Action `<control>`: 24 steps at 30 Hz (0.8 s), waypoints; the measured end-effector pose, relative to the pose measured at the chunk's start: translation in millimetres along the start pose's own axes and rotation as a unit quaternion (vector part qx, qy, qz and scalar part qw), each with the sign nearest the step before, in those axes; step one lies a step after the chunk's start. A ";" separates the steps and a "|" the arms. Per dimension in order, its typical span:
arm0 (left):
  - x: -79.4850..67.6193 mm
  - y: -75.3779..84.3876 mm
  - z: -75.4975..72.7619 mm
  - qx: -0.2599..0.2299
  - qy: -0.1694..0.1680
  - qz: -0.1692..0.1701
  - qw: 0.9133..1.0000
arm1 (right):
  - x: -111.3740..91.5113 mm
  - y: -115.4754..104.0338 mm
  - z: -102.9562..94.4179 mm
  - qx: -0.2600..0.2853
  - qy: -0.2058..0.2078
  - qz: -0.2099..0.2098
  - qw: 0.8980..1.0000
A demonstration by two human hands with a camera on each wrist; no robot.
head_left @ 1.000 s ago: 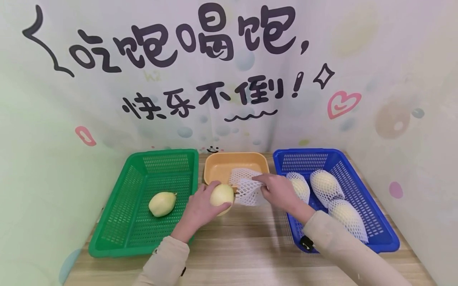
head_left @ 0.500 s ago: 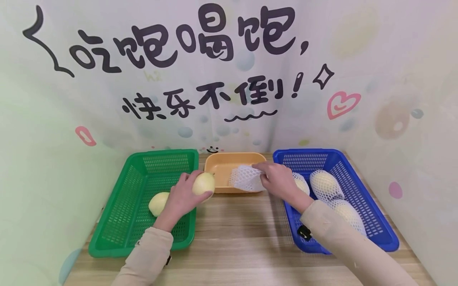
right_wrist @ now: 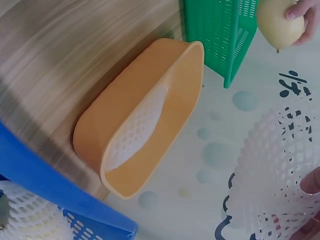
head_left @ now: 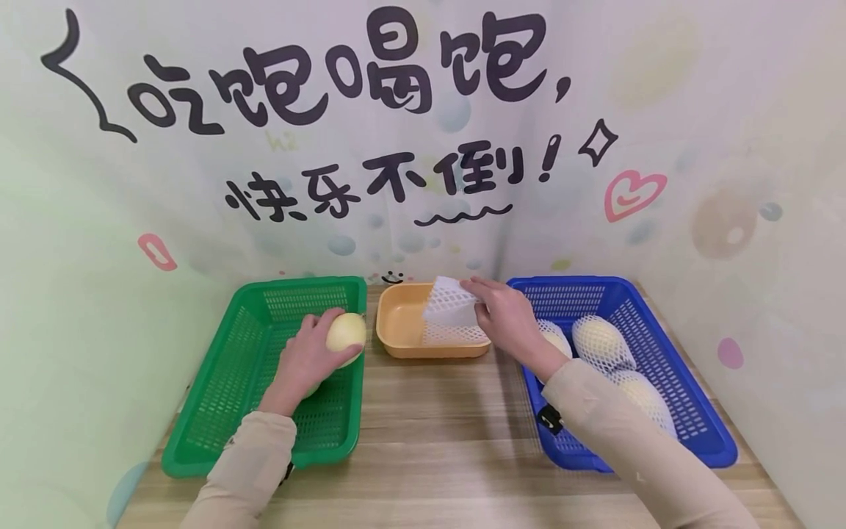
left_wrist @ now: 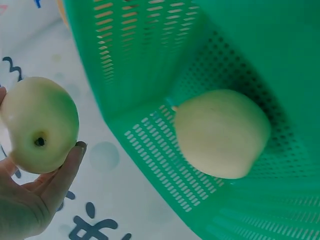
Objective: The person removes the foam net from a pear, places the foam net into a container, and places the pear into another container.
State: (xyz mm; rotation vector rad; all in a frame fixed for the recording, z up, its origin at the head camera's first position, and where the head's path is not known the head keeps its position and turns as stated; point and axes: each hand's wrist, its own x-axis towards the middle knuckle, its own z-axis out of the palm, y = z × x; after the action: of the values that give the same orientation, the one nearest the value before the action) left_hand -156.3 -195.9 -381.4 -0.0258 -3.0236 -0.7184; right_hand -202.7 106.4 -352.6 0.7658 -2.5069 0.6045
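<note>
My left hand (head_left: 307,360) grips a bare pale-yellow pear (head_left: 346,339) above the right side of the green basket (head_left: 175,448). Inside that basket lies another bare pear (left_wrist: 222,134), mostly hidden behind the hand in the head view. With thumb and fingers, my right hand (head_left: 507,316) pinches a white foam net sleeve (head_left: 451,300) above the orange tray (head_left: 396,348). The sleeve hangs apart from any fruit. A second foam net (right_wrist: 140,130) lies in the tray, as the right wrist view shows.
To the right stands a blue basket (head_left: 710,448) with several pears (head_left: 600,342) in white foam nets. Part of it is covered by the right forearm. The wooden table (head_left: 423,448) runs between the baskets, and a printed curtain (head_left: 330,250) hangs behind.
The pear came free of the foam net and went left with my left hand, over the green basket. My right hand raised the sleeve over the tray.
</note>
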 end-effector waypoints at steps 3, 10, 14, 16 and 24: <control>2.7 -6.3 0.0 0.004 -0.010 -0.008 1.000 | 3.2 1.2 0.6 -0.003 0.012 0.003 1.000; 10.3 -16.7 -0.9 0.018 -0.019 -0.012 1.000 | 12.3 3.5 1.4 -0.013 0.033 0.014 0.999; 15.3 -18.0 -2.4 0.025 -0.022 -0.007 0.999 | 19.4 4.2 1.1 -0.017 0.045 0.017 0.999; 18.1 -18.5 -3.2 0.029 -0.025 -0.006 0.999 | 22.7 4.0 0.5 -0.017 0.046 0.020 0.999; 27.7 -19.7 -1.1 0.040 -0.045 -0.012 0.998 | 33.2 3.7 2.6 -0.018 0.068 0.019 0.997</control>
State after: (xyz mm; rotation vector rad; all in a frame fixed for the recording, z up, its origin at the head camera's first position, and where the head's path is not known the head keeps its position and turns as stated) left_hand -184.4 -213.7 -388.3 -0.0208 -3.1416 -0.6121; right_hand -230.4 94.4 -338.2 0.6432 -2.4048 0.6020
